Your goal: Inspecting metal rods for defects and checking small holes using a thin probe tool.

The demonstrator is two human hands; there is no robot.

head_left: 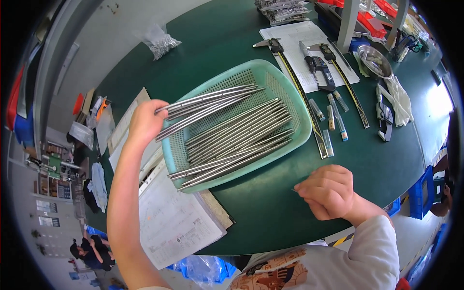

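Note:
A green perforated plastic basket holds several long, thin metal rods, laid slantwise, with small dark marks or holes along them. My left hand is at the basket's left rim, its fingers closed on the end of a metal rod; other rods lie close beside it, and the hand hides how many it grips. To the right of the basket's near edge, my right hand hovers over the green table. Its fingers are curled, thumb and forefinger pinched, with a tiny tip showing that I cannot identify.
Two digital calipers and a digital micrometer lie on paper sheets behind the basket. Small capped tubes sit right of it. Another micrometer lies beside white gloves. Papers cover the near left; a bag of parts lies far left.

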